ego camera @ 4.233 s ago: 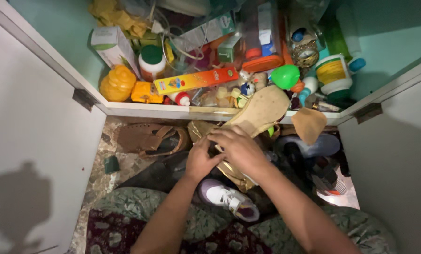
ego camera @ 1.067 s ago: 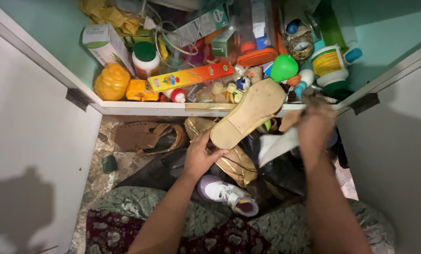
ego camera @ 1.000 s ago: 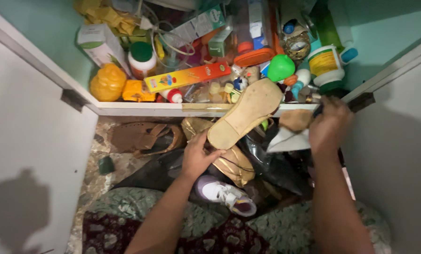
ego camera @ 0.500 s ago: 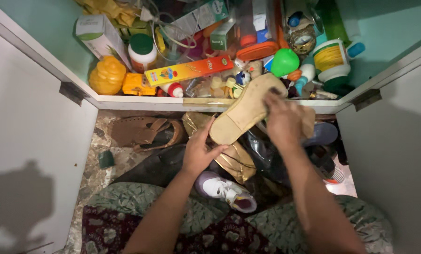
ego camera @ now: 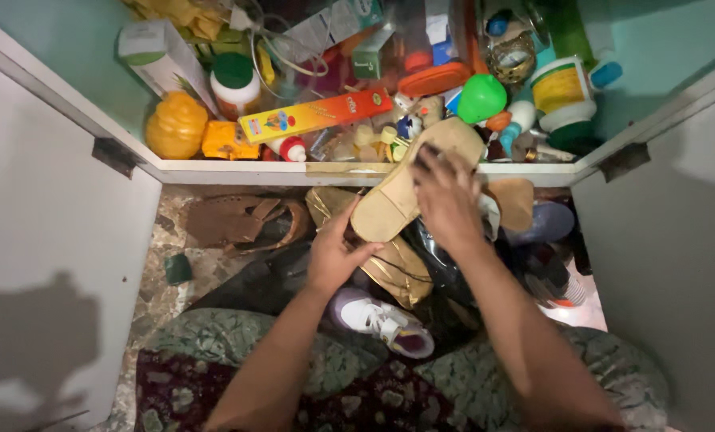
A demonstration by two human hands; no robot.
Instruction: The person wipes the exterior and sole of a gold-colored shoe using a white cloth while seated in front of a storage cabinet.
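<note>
I have the tan shoe (ego camera: pixel 409 188) turned sole-up in front of the shelf edge (ego camera: pixel 237 171), so its flat underside faces me. My left hand (ego camera: pixel 337 256) grasps the heel end from below, thumb hooked over the edge, which steadies it at a tilt. My right hand (ego camera: pixel 447 196) lies flat across the upper half of the sole, fingers spread and pressing rather than clenched, so it holds nothing of its own. Beneath the shoe sit a gold bag (ego camera: pixel 393 268) and a white sneaker (ego camera: pixel 381 320) on dark plastic. A brown sandal (ego camera: pixel 241 224) lies well to the left on the floor. Behind, the shelf is crowded: a yellow jar (ego camera: pixel 177 126), a long orange box (ego camera: pixel 325 114), a green ball (ego camera: pixel 481 98)
</note>
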